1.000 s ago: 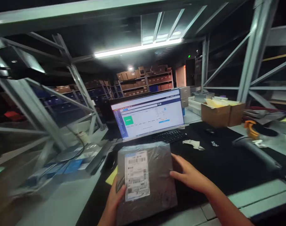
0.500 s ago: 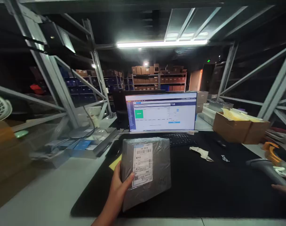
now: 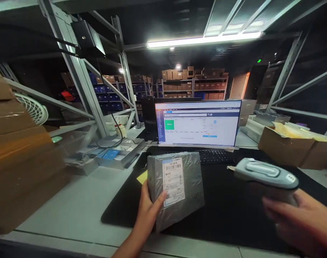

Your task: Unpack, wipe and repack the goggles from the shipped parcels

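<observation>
My left hand (image 3: 150, 208) grips the lower left side of a grey plastic-wrapped parcel (image 3: 192, 184), its thumb on the front by the label. The parcel is tilted up above a black desk mat (image 3: 228, 215). A white shipping label (image 3: 174, 182) with a barcode faces me. On the right, my right hand (image 3: 300, 215), blurred by motion, is wrapped round the handle of a barcode scanner (image 3: 268, 173). The scanner's head points left toward the parcel, apart from it. A piece of yellow paper (image 3: 142, 177) shows behind the parcel's left side.
A lit monitor (image 3: 198, 123) stands behind the parcel, with a keyboard (image 3: 216, 156) before it. Open cardboard boxes (image 3: 287, 147) with yellow contents stand at right. Metal trays (image 3: 126, 154) lie left of the mat. Large cartons (image 3: 23, 172) rise at far left, near metal posts (image 3: 83, 86).
My right hand has lifted the scanner from the right edge and brought it left toward the parcel. The camera view has turned left; my left hand still holds the parcel.
</observation>
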`<state>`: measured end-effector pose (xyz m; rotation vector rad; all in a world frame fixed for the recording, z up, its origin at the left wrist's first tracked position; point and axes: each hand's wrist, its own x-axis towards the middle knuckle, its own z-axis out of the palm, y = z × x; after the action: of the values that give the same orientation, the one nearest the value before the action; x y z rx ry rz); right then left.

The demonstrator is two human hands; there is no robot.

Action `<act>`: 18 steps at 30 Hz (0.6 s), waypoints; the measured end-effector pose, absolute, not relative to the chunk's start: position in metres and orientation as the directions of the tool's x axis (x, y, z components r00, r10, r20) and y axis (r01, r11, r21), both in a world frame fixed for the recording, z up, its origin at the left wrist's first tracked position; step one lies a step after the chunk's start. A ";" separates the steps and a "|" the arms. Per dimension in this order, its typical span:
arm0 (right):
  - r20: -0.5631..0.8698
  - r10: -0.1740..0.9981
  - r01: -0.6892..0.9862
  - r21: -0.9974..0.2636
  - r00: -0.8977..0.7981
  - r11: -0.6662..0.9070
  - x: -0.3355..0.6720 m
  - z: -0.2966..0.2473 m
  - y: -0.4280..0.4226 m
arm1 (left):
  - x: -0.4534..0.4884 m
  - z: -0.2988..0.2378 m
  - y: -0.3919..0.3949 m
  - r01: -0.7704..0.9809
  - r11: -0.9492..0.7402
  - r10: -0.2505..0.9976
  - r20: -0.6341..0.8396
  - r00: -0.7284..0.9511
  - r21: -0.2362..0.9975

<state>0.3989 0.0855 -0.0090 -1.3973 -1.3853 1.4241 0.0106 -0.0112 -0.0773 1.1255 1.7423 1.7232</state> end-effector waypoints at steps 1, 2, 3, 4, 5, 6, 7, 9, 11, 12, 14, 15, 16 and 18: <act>-0.207 0.937 0.190 -0.969 -0.281 -0.157 0.378 -0.005 0.070 | 0.011 -0.078 -0.011 0.245 -0.106 0.790 0.231 -0.568 0.964; -0.158 0.930 0.173 -0.979 -0.332 -0.105 0.359 -0.002 0.057 | 0.011 -0.078 -0.012 0.258 -0.102 0.790 0.236 -0.565 0.961; -0.145 0.909 0.181 -0.980 -0.390 -0.079 0.342 0.001 0.047 | 0.011 -0.079 -0.013 0.277 -0.096 0.790 0.242 -0.564 0.956; -0.139 0.889 0.194 -0.979 -0.437 -0.058 0.328 0.004 0.041 | 0.012 -0.080 -0.014 0.299 -0.087 0.790 0.249 -0.561 0.950; -0.133 0.872 0.206 -0.978 -0.472 -0.038 0.316 0.006 0.037 | 0.012 -0.081 -0.016 0.322 -0.077 0.790 0.255 -0.558 0.943; -0.143 0.852 0.224 -0.974 -0.503 -0.031 0.308 0.008 0.035 | 0.013 -0.081 -0.018 0.345 -0.066 0.789 0.260 -0.556 0.936; -0.157 0.837 0.242 -0.970 -0.524 -0.031 0.303 0.010 0.035 | 0.014 -0.081 -0.019 0.365 -0.055 0.790 0.264 -0.553 0.929; -0.193 0.818 0.279 -0.959 -0.541 -0.042 0.298 0.011 0.036 | 0.015 -0.081 -0.021 0.388 -0.036 0.789 0.265 -0.554 0.921; -0.223 0.822 0.323 -0.945 -0.524 -0.050 0.302 0.009 0.038 | 0.014 -0.080 -0.022 0.381 -0.023 0.781 0.254 -0.570 0.924; -0.224 0.835 0.347 -0.937 -0.503 -0.043 0.308 0.006 0.041 | 0.013 -0.079 -0.021 0.364 -0.021 0.775 0.245 -0.582 0.931; -0.176 0.889 0.381 -0.925 -0.422 -0.003 0.330 -0.003 0.054 | 0.007 -0.078 -0.019 0.275 -0.047 0.765 0.212 -0.608 0.960; -0.145 0.921 0.404 -0.914 -0.361 0.014 0.346 -0.010 0.065 | 0.003 -0.077 -0.018 0.180 -0.063 0.765 0.164 -0.623 0.982; -0.101 0.953 0.423 -0.905 -0.286 0.031 0.366 -0.019 0.080 | -0.001 -0.075 -0.017 0.049 -0.068 0.770 0.084 -0.633 0.996; -0.105 0.988 0.523 -0.852 -0.114 -0.031 0.414 -0.041 0.114 | -0.013 -0.069 -0.014 -0.256 -0.034 0.773 -0.137 -0.620 0.966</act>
<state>0.4140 0.1140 -0.0406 -1.5926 -1.6829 1.0588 -0.0126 -0.0143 -0.0693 0.5654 1.4957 1.7507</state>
